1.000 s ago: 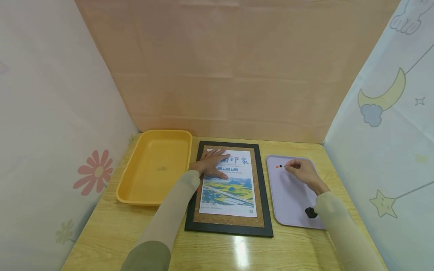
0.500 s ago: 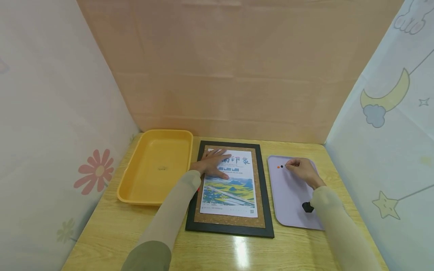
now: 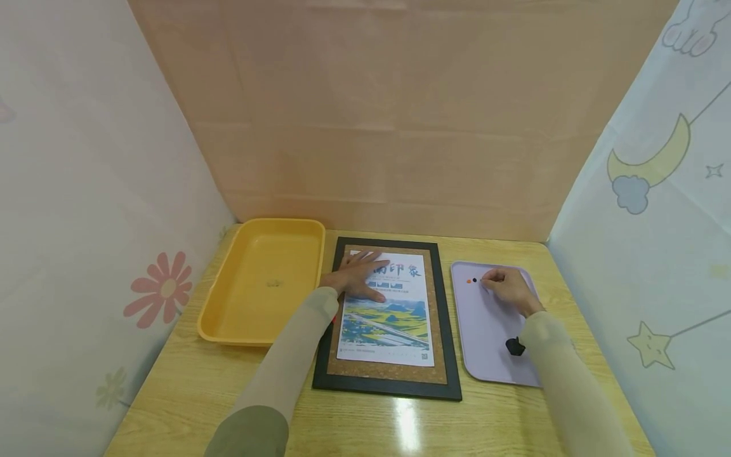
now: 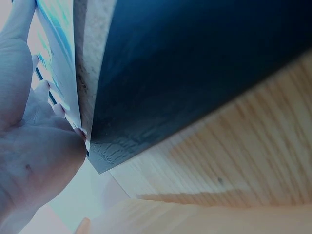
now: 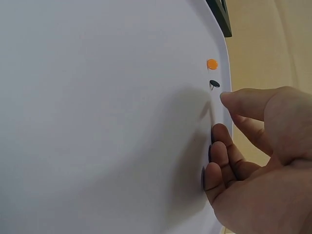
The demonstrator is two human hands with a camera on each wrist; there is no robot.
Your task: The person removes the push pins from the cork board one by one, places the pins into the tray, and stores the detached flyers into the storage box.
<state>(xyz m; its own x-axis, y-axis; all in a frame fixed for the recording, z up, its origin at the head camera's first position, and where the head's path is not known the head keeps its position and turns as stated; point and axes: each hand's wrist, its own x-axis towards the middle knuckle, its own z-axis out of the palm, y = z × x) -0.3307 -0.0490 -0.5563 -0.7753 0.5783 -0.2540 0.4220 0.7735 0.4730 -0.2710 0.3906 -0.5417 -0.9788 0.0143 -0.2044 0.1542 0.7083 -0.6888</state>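
My left hand [image 3: 361, 279] lies spread with straight fingers on a printed poster sheet [image 3: 388, 324]. The sheet rests on a cork board [image 3: 388, 370] with a black frame [image 3: 387, 385]. In the right wrist view an orange thumbtack [image 5: 212, 64] and a black thumbtack [image 5: 214, 84] sit near the edge of a lilac tray [image 5: 97, 97]. Close beside the black one is the thumb tip of my right hand [image 5: 273, 156], whose other fingers bend down to the tray. Thumb and index finger come together, and whatever lies between them is hidden.
A yellow tray [image 3: 257, 279] stands left of the board on the wooden table [image 3: 354, 425]. Patterned sheets form walls at left and right, and a tan sheet [image 3: 365, 127] hangs at the back. A small black object [image 3: 515, 346] shows by the right sleeve.
The right forearm has shifted slightly left, while the right fingertips stay near the black thumbtack. My left hand keeps its place on the poster sheet.
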